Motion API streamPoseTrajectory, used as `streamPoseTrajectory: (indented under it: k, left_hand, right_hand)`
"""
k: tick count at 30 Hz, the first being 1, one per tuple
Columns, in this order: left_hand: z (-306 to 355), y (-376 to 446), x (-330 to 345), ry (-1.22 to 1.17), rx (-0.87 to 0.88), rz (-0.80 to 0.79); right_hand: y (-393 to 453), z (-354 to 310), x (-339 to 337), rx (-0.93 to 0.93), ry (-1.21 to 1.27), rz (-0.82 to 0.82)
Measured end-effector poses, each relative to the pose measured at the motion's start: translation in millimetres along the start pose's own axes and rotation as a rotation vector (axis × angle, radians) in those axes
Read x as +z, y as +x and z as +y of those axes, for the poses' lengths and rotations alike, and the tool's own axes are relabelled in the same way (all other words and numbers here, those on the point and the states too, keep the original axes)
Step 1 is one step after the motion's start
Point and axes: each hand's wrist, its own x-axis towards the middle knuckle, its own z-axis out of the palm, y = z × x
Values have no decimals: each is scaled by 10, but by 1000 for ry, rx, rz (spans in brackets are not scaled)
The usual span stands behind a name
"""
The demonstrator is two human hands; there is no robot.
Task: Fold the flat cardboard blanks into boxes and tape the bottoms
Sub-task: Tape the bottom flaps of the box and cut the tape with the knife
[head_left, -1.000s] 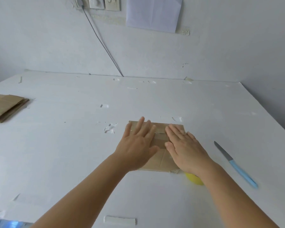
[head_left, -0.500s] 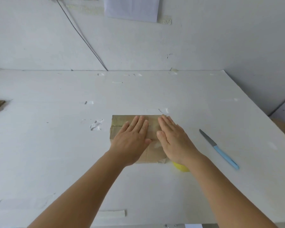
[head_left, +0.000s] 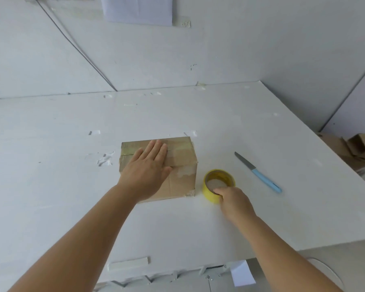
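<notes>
Head view: white table (head_left: 51, 207), back edge against the wall, right edge running diagonally past the knife (head_left: 258, 172); near edge below the forearms. Bare tabletop left of the box and between tape roll and knife. Cardboard box (head_left: 183, 157) sits mid-table, taped side up. Left hand (head_left: 148, 167) lies flat on the box top, fingers straight and together, pressing. Right hand (head_left: 234, 200) grips the near rim of the yellow tape roll (head_left: 218, 184), fingers curled over it, just right of the box. More cardboard (head_left: 354, 148) beyond the right edge.

A white table (head_left: 261, 127) meets white walls (head_left: 240, 49), a paper sheet (head_left: 137, 9) pinned above.
</notes>
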Motion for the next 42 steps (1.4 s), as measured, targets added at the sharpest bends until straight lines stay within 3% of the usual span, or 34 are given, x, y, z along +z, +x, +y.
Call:
streamPoseTrajectory:
  k: [11,17,21,26,31,35,42]
  left_hand:
    - [-37,14,-21,-76,5,12]
    - [-58,20,-3,-180,-1,44]
    - [-68,25,-48,-380,-21,145]
    - [-124,-18,-142,-903,-185,232]
    - [-141,-32,-239,-1217,-225,343]
    - [-160,-4,-209,-1359,-345,419]
    - [-153,88,-158,-1395,-520,563]
  right_hand:
    - [39,-283,-849,-20,491,368]
    - [133,-780,-1118,-156,680,405]
    - [234,-1092,-1061,-213,712,397]
    - [297,-1347,-854,-260,685,401]
    - [329,-1484,-707,-270,662,434]
    - [353,-1558,-651,-276,659,488]
    - [339,-1620,-590,-304,643,578]
